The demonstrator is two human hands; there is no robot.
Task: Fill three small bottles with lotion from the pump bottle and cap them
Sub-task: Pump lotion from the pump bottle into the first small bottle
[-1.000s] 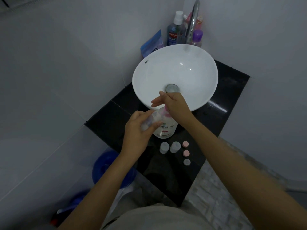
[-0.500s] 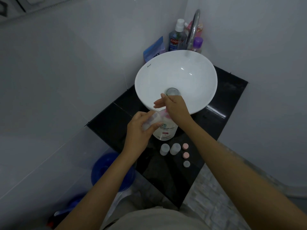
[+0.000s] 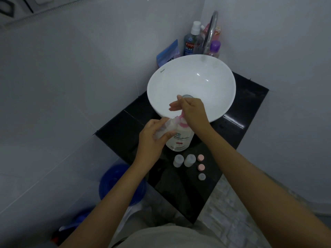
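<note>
- Left hand [image 3: 152, 138] grips a small bottle [image 3: 165, 127], tilted, mouth at the pink spout just before the basin [image 3: 223, 104].
- Right hand [image 3: 192, 111] is closed over the pump [image 3: 180, 138] head.
- Best press slowly, mouth snug under the spout.
- Two bottles [image 3: 184, 160] and three caps [image 3: 201, 167] wait just nearer.

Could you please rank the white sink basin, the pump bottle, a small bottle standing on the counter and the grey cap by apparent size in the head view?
1. white sink basin
2. pump bottle
3. small bottle
4. grey cap
</note>
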